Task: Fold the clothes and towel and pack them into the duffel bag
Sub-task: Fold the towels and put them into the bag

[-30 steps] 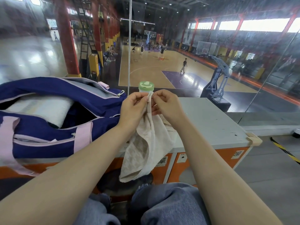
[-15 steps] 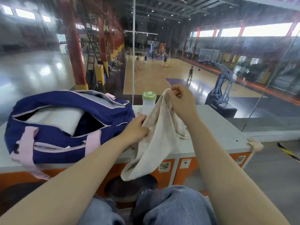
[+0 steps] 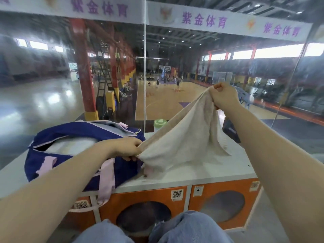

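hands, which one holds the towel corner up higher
The right hand pinches its towel corner high; the left hand grips low beside the duffel bag.

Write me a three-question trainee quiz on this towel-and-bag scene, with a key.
1. True or false: the navy duffel bag with pink straps is zipped shut.
2. Which hand holds the beige terry towel higher: A left hand, B right hand?
3. Fill in: the green-lidded bottle stands ___ the towel.

Key: 1 false, it gapes open with a white item inside; 2 B; 3 behind.
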Available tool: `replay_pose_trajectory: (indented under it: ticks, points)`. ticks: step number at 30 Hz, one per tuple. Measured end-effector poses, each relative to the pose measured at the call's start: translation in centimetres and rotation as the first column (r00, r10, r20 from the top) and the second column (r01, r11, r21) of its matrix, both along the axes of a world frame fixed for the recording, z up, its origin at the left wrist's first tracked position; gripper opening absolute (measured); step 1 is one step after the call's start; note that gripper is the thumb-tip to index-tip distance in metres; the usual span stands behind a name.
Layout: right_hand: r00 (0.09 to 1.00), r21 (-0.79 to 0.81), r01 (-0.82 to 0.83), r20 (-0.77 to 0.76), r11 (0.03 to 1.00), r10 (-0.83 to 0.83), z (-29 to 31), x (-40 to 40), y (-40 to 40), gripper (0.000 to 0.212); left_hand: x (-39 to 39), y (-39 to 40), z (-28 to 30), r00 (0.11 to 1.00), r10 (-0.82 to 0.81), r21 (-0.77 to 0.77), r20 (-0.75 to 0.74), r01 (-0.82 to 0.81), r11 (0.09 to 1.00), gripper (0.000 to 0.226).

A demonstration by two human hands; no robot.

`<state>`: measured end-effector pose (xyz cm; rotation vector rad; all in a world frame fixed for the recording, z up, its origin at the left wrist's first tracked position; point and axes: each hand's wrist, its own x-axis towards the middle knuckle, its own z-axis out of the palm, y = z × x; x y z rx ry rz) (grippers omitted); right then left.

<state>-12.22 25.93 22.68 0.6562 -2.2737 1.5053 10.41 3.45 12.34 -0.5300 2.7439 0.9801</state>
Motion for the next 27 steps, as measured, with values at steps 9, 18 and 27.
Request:
replay_pose_trajectory:
  ticks: [9,18,27]
  points:
    - [0.966,-0.233,-0.075,0.226,0.970,0.129,5.1,2.3,3.9,0.017,1.5,-0.6,11.1,0.768,0.562,0.785,-0.308,-0.129,0.606,0.015]
    - [0.976,-0.337,-0.052,0.182,0.940,0.120,9.0,3.8,5.8,0.035,1.8,-0.4,14.9,0.488,0.555,0.656,-0.674,0.050,0.753,0.031]
    - [0.966,-0.287,-0.046,0.230,0.957,0.115,8.9,3.3,7.7,0.016,2.1,0.4,13.8,0.409,0.428,0.404,-0.806,-0.149,0.903,0.011]
